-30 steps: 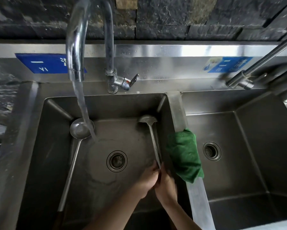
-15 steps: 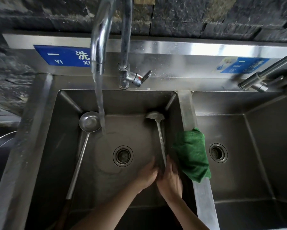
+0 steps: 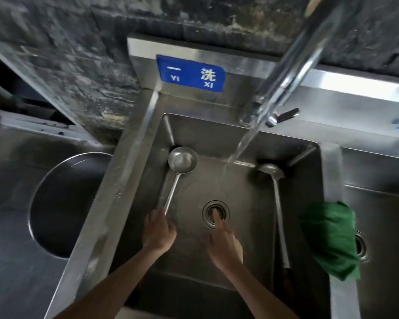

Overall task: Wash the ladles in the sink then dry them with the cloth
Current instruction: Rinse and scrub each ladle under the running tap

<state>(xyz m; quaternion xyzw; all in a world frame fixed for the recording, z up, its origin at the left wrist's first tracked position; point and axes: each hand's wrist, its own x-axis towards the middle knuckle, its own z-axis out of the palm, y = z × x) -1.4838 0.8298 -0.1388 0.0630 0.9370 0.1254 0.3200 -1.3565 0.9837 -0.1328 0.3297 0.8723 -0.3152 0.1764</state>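
Two steel ladles lie in the left sink basin. The left ladle has its bowl in the far left corner, and its handle runs toward me under my left hand, whose fingers curl over it. The right ladle lies along the right wall with nobody touching it. My right hand hovers above the drain, fingers apart and holding nothing. A green cloth hangs over the divider between the basins. Water runs from the tap into the basin between the ladle bowls.
A second basin with its own drain lies to the right of the divider. A large round metal bowl sits in the counter on the left. A blue sign is on the backsplash, and the tap lever is beside the tap's base.
Both hands have let go of the right ladle's handle and moved left. My left hand now rests on the left ladle's handle. The view has swung left.
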